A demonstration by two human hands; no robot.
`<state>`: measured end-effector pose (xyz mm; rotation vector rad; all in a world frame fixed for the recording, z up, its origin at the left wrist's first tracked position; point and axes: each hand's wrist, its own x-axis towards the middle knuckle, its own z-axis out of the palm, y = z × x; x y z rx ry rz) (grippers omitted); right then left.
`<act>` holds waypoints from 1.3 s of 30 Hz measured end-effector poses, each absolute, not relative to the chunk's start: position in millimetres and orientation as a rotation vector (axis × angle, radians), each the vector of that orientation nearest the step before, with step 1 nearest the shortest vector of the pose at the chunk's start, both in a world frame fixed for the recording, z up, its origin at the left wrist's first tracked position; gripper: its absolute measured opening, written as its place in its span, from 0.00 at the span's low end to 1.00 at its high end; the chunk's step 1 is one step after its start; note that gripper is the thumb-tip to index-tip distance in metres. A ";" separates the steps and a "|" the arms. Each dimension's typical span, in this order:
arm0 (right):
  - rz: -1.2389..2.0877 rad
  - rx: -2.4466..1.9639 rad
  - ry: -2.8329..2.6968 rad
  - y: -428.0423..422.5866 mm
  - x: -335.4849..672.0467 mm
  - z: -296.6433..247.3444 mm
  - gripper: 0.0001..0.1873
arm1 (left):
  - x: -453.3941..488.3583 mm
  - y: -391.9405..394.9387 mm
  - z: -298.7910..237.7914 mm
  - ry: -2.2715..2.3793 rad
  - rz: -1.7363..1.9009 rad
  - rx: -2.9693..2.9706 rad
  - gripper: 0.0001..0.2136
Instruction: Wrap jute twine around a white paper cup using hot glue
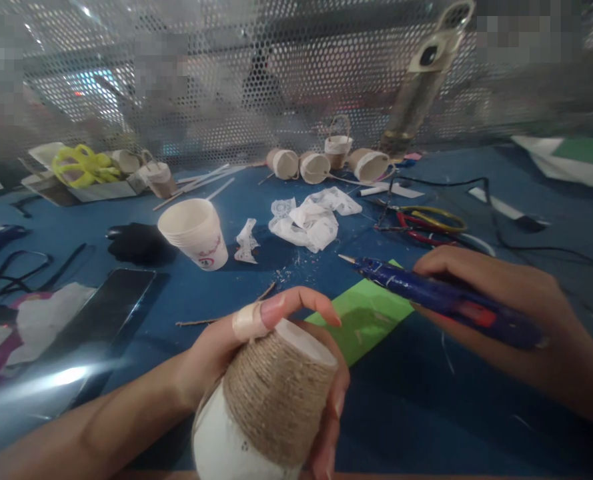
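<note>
My left hand [271,320] is wrapped round a paper cup [221,433], tilted with its base up and away from me. Brown twine [281,393] covers the base half of its wall in tight rows; the wider end stays white. A pale bandage circles my left thumb. In my right hand [516,293] is a blue, pen-shaped glue gun [441,300], its thin metal tip pointing left, apart from the cup. Beneath it lies a green sheet [376,313]. Short pieces of twine [196,323] rest on the blue table left of the cup.
Stacked paper cups [196,233], white lace [316,217] and scissors [431,223] lie ahead. Several small twine-wrapped cups [313,167] line the back before a perforated metal screen [276,80]. A phone [111,313] lies left, yellow ribbon [83,167] behind; a black cable [496,227] runs right.
</note>
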<state>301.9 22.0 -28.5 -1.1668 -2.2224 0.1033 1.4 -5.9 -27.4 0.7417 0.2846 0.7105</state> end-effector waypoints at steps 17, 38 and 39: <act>0.118 -1.180 -2.257 21.0 302.6 -26.6 0.03 | -1.7 8.1 -43.3 0.168 0.672 0.905 0.23; 0.145 -1.167 -2.244 22.6 304.5 -26.2 0.03 | -4.4 -5.8 -18.3 0.621 0.679 0.731 0.27; 0.146 -1.167 -2.243 22.6 304.6 -26.3 0.03 | -4.1 -6.6 -17.9 0.662 0.674 0.752 0.27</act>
